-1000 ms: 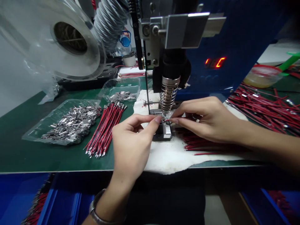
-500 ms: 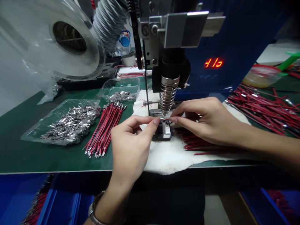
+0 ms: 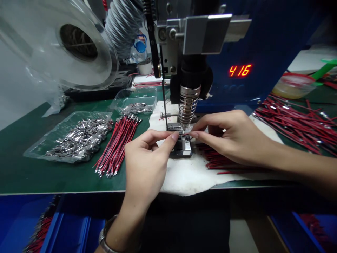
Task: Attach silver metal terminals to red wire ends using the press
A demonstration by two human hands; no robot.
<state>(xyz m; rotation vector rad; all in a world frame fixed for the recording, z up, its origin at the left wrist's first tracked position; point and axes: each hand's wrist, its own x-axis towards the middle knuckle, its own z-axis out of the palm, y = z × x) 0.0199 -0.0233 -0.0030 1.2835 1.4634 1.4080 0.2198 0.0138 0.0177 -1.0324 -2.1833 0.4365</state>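
Under the spring-wrapped tip of a blue machine's press head (image 3: 189,105), both of my hands meet at a small metal block (image 3: 186,147). My left hand (image 3: 146,165) is closed in a pinch on a small silvery metal part, mostly covered by thumb and finger. From the other side, my right hand (image 3: 231,138) pinches a thin red wire (image 3: 186,133) between thumb and forefinger. The wire's end lies right at the metal part; whether it sits inside cannot be made out. Below my right hand lies a pile of red and black wires (image 3: 218,161) on white paper.
A clear tray (image 3: 37,151) of small metal parts and a bundle of red-black wires (image 3: 117,146) lie left. Behind them stands a smaller clear tray (image 3: 155,96). More wires (image 3: 297,123) and a tub (image 3: 295,86) are right. A clear fume hood (image 3: 110,70) overhangs the left side.
The red display, smeared before, now reads 416. Both hands keep nearly the same pinch at the press tip, with hardly any visible movement.
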